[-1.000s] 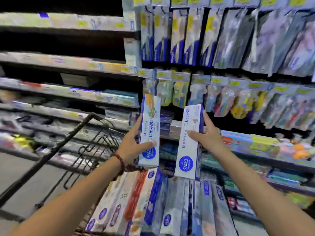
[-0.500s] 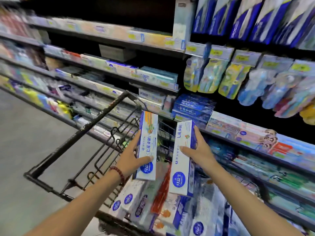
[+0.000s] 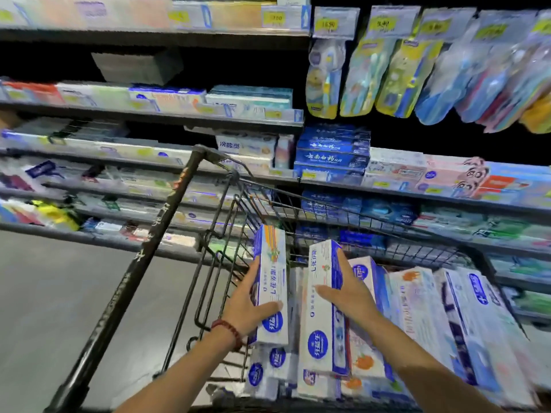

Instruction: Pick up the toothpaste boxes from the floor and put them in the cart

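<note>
My left hand (image 3: pixel 246 305) grips a white and blue toothpaste box (image 3: pixel 272 281), held upright over the cart's left side. My right hand (image 3: pixel 348 290) holds a second toothpaste box of the same kind (image 3: pixel 323 311), also upright, just to the right of the first. Both boxes hang low inside the black wire cart (image 3: pixel 238 210), touching or nearly touching the pile of toothpaste boxes (image 3: pixel 426 311) that fills the basket. A red bead bracelet sits on my left wrist.
The cart's black handle bar (image 3: pixel 140 254) slants from lower left up to the middle. Store shelves (image 3: pixel 167 114) packed with toothpaste run behind the cart, with hanging toothbrush packs (image 3: pixel 387 76) at upper right. Grey floor (image 3: pixel 53 293) lies to the left.
Both hands have lowered their boxes from shelf height down into the cart, onto the pile. The view has tilted down and the cart now fills the lower middle.
</note>
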Demonstrator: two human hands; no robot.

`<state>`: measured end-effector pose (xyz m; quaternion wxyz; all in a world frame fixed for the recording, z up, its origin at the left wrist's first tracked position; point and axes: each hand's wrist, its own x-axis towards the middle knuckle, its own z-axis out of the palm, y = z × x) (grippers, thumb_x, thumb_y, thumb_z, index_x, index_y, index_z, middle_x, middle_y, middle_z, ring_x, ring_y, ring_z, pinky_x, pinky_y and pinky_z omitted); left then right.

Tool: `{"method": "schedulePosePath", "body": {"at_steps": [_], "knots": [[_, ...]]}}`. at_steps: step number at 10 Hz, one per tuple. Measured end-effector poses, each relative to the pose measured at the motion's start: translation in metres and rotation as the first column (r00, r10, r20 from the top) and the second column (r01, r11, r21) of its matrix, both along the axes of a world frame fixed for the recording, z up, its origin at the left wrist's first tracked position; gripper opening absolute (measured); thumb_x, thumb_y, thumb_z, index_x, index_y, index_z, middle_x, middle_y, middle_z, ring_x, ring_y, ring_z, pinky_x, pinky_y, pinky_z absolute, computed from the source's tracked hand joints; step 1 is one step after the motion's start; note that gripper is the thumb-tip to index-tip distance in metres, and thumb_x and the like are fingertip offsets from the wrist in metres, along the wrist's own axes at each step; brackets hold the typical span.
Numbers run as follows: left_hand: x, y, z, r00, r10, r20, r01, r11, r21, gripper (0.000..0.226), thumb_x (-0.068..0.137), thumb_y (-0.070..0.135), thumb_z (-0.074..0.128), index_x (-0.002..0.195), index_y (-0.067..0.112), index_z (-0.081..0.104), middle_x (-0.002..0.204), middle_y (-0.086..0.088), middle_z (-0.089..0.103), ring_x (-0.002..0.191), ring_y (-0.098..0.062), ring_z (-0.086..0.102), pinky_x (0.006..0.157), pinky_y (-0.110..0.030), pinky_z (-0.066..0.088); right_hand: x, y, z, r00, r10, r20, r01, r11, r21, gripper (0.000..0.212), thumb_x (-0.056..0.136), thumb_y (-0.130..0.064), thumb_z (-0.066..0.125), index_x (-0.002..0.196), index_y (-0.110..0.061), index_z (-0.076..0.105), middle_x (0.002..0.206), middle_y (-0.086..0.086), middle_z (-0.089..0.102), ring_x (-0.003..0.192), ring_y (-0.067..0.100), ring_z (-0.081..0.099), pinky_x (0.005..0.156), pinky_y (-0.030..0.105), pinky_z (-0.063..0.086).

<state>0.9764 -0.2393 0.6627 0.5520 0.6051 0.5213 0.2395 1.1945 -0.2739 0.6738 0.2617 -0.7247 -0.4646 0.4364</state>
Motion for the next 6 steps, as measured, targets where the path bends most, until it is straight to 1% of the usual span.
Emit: {"method": "schedulePosePath", "body": {"at_steps": [1, 2, 3, 4, 5, 6], "knots": [[-0.001, -0.005, -0.017, 0.998, -0.055, -0.007, 0.054, 0.998, -0.042, 0.09, 0.078, -0.004, 0.07, 0.139, 0.035, 0.015, 0.12, 0.014, 0.051, 0.096, 0.012, 0.053, 0.07, -0.007, 0.049, -0.008, -0.01, -0.012, 0.999, -0.021, 0.046, 0.023, 0.999, -0.046, 0.092, 0.088, -0.03, 0.065, 0.15, -0.033, -0.003, 0.143, -0.003, 0.047, 0.115, 0.022, 0.056, 0.087, 0.033, 0.048], [-0.002, -0.014, -0.033, 0.996, -0.078, -0.045, 0.073, 0.992, -0.107, 0.091, 0.078, -0.002, 0.07, 0.138, 0.037, 0.014, 0.11, 0.016, 0.054, 0.091, 0.006, 0.057, 0.065, -0.01, 0.051, -0.012, -0.016, -0.019, 0.997, -0.032, 0.071, 0.037, 0.997, -0.069, 0.094, 0.088, -0.032, 0.065, 0.148, -0.038, -0.007, 0.14, -0.001, 0.051, 0.11, 0.026, 0.06, 0.088, 0.039, 0.05], [-0.004, -0.019, -0.044, 0.989, -0.098, -0.113, 0.084, 0.989, -0.122, 0.092, 0.077, 0.001, 0.072, 0.14, 0.038, 0.015, 0.111, 0.01, 0.059, 0.092, -0.003, 0.061, 0.065, -0.01, 0.051, -0.014, -0.016, -0.023, 0.996, -0.049, 0.074, 0.054, 0.996, -0.069, 0.094, 0.087, -0.034, 0.064, 0.147, -0.042, -0.009, 0.124, 0.001, 0.063, 0.093, 0.025, 0.066, 0.081, 0.044, 0.054], [-0.003, -0.018, -0.051, 0.957, -0.172, -0.235, 0.136, 0.977, -0.162, 0.09, 0.078, 0.003, 0.071, 0.136, 0.042, 0.014, 0.102, 0.014, 0.059, 0.085, 0.0, 0.061, 0.069, -0.012, 0.052, -0.018, -0.014, -0.024, 0.981, -0.008, 0.193, 0.022, 0.997, -0.07, 0.087, 0.088, -0.038, 0.061, 0.15, -0.034, 0.001, 0.118, 0.006, 0.064, 0.097, 0.026, 0.064, 0.082, 0.039, 0.053], [-0.006, -0.01, -0.051, 0.899, -0.165, -0.406, 0.111, 0.982, -0.154, 0.082, 0.078, 0.011, 0.068, 0.146, 0.029, 0.026, 0.119, -0.005, 0.056, 0.094, -0.014, 0.06, 0.091, -0.028, 0.049, -0.017, -0.01, -0.016, 0.949, 0.011, 0.316, -0.004, 1.0, -0.026, 0.045, 0.089, -0.032, 0.058, 0.131, -0.025, 0.044, 0.112, 0.006, 0.056, 0.104, 0.025, 0.057, 0.081, 0.036, 0.049], [-0.01, -0.006, -0.042, 0.907, -0.087, -0.412, 0.072, 0.996, -0.051, 0.05, 0.08, 0.011, 0.062, 0.125, 0.028, 0.049, 0.118, -0.008, 0.054, 0.085, -0.011, 0.057, 0.089, -0.025, 0.048, -0.012, -0.006, 0.002, 0.911, 0.05, 0.409, -0.054, 0.999, -0.002, 0.012, 0.088, -0.023, 0.054, 0.101, -0.024, 0.054, 0.098, 0.003, 0.05, 0.09, 0.022, 0.055, 0.068, 0.03, 0.044]]}}
